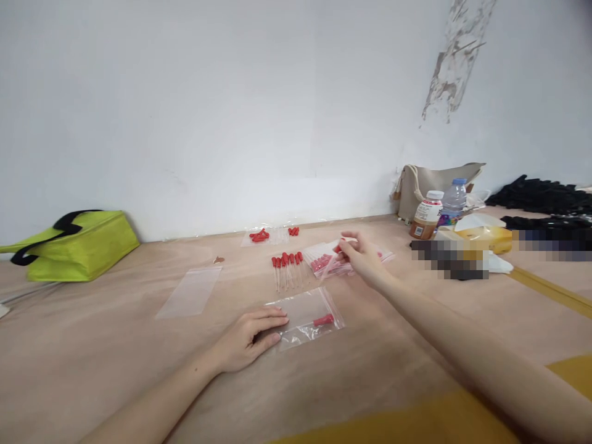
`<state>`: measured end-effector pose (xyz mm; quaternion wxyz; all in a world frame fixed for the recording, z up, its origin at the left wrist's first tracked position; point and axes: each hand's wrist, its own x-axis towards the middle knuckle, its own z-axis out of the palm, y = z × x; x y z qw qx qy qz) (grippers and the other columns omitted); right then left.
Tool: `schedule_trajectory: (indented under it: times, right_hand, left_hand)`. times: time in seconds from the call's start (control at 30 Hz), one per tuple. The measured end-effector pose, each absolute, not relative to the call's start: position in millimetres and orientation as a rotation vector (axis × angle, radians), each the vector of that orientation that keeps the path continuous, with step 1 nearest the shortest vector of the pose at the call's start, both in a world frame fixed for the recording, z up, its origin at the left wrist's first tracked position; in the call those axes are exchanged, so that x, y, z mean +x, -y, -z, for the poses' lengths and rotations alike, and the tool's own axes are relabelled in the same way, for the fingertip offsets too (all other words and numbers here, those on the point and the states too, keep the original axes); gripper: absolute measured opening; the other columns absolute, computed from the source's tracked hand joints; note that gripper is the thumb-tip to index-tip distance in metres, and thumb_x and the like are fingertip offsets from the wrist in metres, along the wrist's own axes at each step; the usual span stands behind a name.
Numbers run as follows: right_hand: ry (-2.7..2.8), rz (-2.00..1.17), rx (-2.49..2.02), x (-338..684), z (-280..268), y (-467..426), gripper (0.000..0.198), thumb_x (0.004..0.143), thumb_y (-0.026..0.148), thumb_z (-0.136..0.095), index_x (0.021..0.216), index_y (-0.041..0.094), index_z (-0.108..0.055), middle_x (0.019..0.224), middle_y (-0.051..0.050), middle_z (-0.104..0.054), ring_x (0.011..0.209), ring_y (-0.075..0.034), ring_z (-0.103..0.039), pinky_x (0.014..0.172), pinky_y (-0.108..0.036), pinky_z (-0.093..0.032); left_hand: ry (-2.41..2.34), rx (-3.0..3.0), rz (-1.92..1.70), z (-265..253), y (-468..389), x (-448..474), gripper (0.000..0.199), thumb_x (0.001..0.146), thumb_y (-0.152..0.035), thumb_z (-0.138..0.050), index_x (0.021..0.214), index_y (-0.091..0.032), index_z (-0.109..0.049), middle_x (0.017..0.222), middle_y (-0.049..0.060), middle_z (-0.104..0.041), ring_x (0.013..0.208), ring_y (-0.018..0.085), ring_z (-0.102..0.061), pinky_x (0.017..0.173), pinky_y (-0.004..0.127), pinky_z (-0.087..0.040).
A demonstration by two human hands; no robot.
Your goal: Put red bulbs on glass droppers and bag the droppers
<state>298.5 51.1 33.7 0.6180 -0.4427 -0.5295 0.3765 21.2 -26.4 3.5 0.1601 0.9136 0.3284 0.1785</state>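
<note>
My left hand (253,338) lies on the left end of a clear zip bag (303,308), its fingers stretched out and the thumb apart. Inside that bag is a dropper with a red bulb (322,320), its bulb near the zip end. Farther right, my right hand (362,254) pinches a small red piece (338,248), which looks like the bulb end of a dropper; the rest is hard to make out. Beneath this hand lies a pile of filled zip bags (319,264) with red bulbs showing through. Several loose droppers (287,262) lie in a row left of the pile.
A flat zip bag (189,293) lies on the left of the brown-covered table (115,345). Red bulbs (259,235) sit on clear plastic near the wall. A lime-green bag (86,243) stands far left. Bottles (426,216) and a beige bag (416,182) stand at the right.
</note>
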Motion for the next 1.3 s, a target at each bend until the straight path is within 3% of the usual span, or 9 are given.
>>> schedule_trajectory:
  times: [0.23, 0.57, 0.7, 0.83, 1.0, 1.13, 1.3]
  right_hand:
    - [0.977, -0.902, -0.993, 337.6, 7.3, -15.9, 0.042, 0.061, 0.047, -0.065, 0.086, 0.018, -0.048, 0.060, 0.005, -0.056, 0.050, -0.007, -0.053, 0.050, -0.020, -0.043]
    - [0.865, -1.246, -0.943, 310.9, 20.2, -3.2, 0.037, 0.061, 0.039, -0.067, 0.083, 0.020, -0.044, 0.067, 0.003, -0.058, 0.057, -0.010, -0.058, 0.059, -0.025, -0.047]
    - [1.169, -1.378, -0.983, 306.5, 22.2, 5.1, 0.033, 0.064, 0.038, -0.066, 0.080, 0.018, -0.045, 0.066, 0.002, -0.059, 0.057, -0.010, -0.057, 0.057, -0.024, -0.045]
    - [1.627, -1.205, -1.097, 307.1, 23.7, 7.5, 0.024, 0.067, 0.035, -0.063, 0.079, 0.016, -0.054, 0.056, 0.003, -0.053, 0.049, -0.009, -0.049, 0.047, -0.021, -0.037]
    - [1.999, -0.706, -1.149, 307.2, 21.2, 8.4, 0.015, 0.072, 0.027, -0.057, 0.074, 0.018, -0.068, 0.063, -0.001, -0.057, 0.061, -0.012, -0.049, 0.058, -0.024, -0.038]
    - [2.061, -1.029, -1.026, 307.0, 17.9, 9.7, 0.026, 0.076, 0.035, -0.053, 0.085, 0.017, -0.068, 0.073, -0.003, -0.064, 0.066, -0.014, -0.054, 0.060, -0.025, -0.042]
    - [1.884, -1.433, -0.905, 304.8, 17.9, 12.4, 0.041, 0.069, 0.042, -0.061, 0.099, 0.015, -0.063, 0.081, -0.005, -0.067, 0.072, -0.016, -0.060, 0.065, -0.027, -0.045]
  left_hand:
    - [-0.989, 2.640, -0.499, -0.4, 23.5, 20.1, 0.036, 0.086, -0.031, -0.045, 0.122, -0.027, -0.047, 0.121, 0.002, -0.054, 0.114, 0.020, -0.046, 0.096, 0.038, -0.037]
    - [-1.020, 2.638, -0.470, 0.0, 25.0, 19.8, 0.041, 0.087, -0.033, -0.043, 0.128, -0.028, -0.038, 0.126, 0.003, -0.049, 0.115, 0.020, -0.044, 0.096, 0.038, -0.036]
    - [-1.001, 2.631, -0.422, -2.9, 25.7, 20.8, 0.043, 0.088, -0.034, -0.041, 0.130, -0.029, -0.034, 0.132, 0.002, -0.042, 0.119, 0.020, -0.039, 0.099, 0.038, -0.032]
    - [-0.983, 2.646, -0.408, -5.7, 25.4, 22.1, 0.045, 0.087, -0.037, -0.044, 0.130, -0.029, -0.034, 0.128, 0.002, -0.046, 0.116, 0.020, -0.042, 0.098, 0.037, -0.033]
    - [-0.964, 2.663, -0.402, -5.7, 24.5, 22.9, 0.045, 0.087, -0.037, -0.044, 0.130, -0.029, -0.033, 0.127, 0.003, -0.047, 0.114, 0.021, -0.042, 0.097, 0.037, -0.033]
    - [-0.969, 2.678, -0.395, -5.0, 23.7, 22.7, 0.046, 0.087, -0.037, -0.044, 0.131, -0.030, -0.033, 0.126, 0.003, -0.047, 0.114, 0.021, -0.042, 0.097, 0.038, -0.033]
    - [-0.961, 2.684, -0.411, -4.9, 23.1, 23.2, 0.045, 0.087, -0.036, -0.043, 0.130, -0.029, -0.034, 0.127, 0.003, -0.047, 0.115, 0.021, -0.042, 0.098, 0.038, -0.032]
